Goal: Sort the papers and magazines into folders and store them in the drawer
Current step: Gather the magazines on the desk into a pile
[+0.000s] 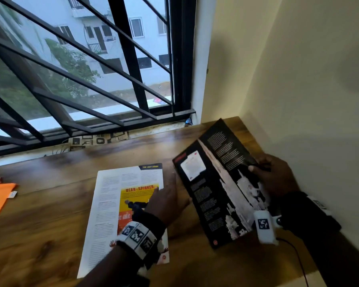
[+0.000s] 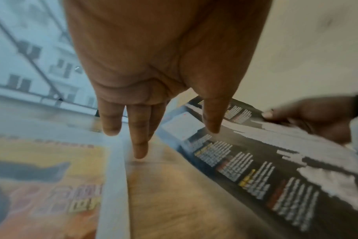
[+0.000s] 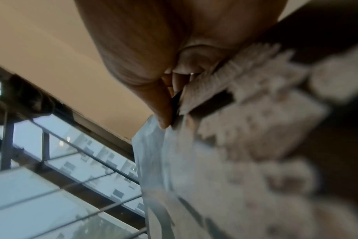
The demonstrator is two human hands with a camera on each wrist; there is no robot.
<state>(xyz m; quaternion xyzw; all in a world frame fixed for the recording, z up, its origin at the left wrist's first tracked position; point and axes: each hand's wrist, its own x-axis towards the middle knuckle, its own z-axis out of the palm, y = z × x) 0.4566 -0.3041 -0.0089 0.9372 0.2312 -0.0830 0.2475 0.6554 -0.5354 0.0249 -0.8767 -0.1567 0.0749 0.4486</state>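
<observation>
- Head view looks down from above the near edge of the brown wooden table (image 1: 50,204) toward the far barred window (image 1: 81,69).
- Left wrist view skims close above the table, facing far-right.
- Right wrist view, very close, tilts up toward the window; all views share it.

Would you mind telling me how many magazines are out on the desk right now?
2. A white magazine lies flat on the desk under the left hand; a black magazine is tilted up at the right, gripped by the right hand. Others may be out of frame.
</observation>
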